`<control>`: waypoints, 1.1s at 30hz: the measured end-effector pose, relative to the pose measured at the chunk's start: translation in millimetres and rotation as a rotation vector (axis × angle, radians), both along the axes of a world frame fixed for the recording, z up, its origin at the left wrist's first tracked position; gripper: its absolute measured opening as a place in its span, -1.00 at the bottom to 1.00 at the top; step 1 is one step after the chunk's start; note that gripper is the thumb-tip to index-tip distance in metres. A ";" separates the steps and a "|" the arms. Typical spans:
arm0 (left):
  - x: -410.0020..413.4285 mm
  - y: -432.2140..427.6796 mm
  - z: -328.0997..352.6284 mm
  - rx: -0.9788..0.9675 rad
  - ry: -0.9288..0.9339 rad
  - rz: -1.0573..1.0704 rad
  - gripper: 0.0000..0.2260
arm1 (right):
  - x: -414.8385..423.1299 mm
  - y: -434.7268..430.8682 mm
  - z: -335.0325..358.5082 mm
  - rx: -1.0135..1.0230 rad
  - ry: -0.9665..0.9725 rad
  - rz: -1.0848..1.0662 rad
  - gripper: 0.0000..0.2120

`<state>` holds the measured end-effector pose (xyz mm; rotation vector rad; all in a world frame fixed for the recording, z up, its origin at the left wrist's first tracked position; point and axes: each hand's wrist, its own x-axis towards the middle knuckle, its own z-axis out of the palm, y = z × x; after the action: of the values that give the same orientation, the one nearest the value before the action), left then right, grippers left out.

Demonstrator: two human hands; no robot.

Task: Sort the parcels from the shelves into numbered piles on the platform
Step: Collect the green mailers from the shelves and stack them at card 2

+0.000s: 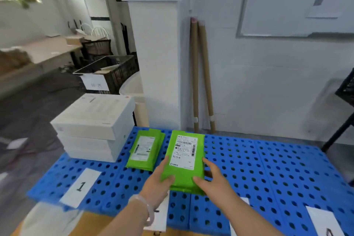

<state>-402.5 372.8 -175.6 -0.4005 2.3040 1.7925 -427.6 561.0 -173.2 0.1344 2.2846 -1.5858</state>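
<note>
Both hands are gripping the near end of a green parcel [183, 159], left hand [159, 180] at its 8 o'clock corner, right hand [212, 178] at 4 o'clock, thumbs pressing on top and fingers [207, 162] wrapping its sides. The parcel is lying label-up over the middle of the blue platform [268, 168]; contact unclear. A second green parcel [146, 149] is lying just beside it at 9 o'clock, white boxes [95, 126] are standing at 10 o'clock, and a sheet marked 1 [80, 187] is lying at 8 o'clock.

Two cardboard tubes [194, 74] lean against the wall [268, 86].
</note>
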 end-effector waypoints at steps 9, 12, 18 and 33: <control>-71.9 -131.4 -34.4 -0.190 -0.067 0.063 -0.51 | -83.1 -136.0 -45.9 -0.033 -0.165 0.058 -0.36; -94.7 -153.1 -49.4 -0.269 -0.044 0.024 -0.50 | -99.3 -160.1 -50.9 -0.048 -0.194 0.059 -0.36; -119.9 -178.0 -63.1 -0.504 -0.092 -0.057 -0.52 | -114.1 -171.2 -51.7 0.035 -0.196 0.160 -0.29; -119.1 -17.9 -14.8 -0.955 0.283 -0.647 -0.35 | -31.9 -21.5 0.5 0.707 0.174 0.087 -0.19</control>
<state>-521.5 354.9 -190.4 0.4789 2.8705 0.4140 -459.5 539.5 -172.6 0.0708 2.8438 -0.7092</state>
